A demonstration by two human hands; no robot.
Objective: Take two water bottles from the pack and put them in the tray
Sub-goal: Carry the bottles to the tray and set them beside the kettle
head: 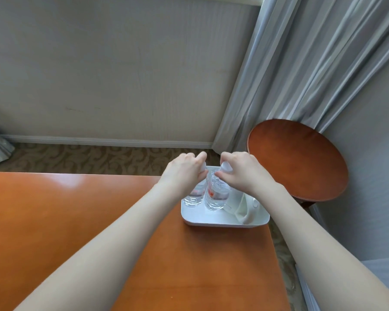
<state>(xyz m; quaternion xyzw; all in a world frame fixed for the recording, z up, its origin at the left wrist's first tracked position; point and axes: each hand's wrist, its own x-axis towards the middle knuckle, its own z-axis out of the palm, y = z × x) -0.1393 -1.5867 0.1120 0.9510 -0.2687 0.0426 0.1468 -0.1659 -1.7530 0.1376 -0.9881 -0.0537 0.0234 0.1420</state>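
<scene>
We gripped two bottles by caps, left hand [184, 169] on left bottle [194, 196], right hand [238, 171] on right bottle [216, 198], standing both upright inside white tray [222, 221] at desk [76, 221] corner.

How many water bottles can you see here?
2. Both stand side by side in the white tray: the left bottle gripped at its cap by the left hand, the right bottle by the right hand. The pack is out of view.

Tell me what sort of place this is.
Probably a hotel room: floor-length grey curtains, patterned carpet, a polished wooden desk and small round side table, and a white tray holding water bottles, as for guests.
</scene>
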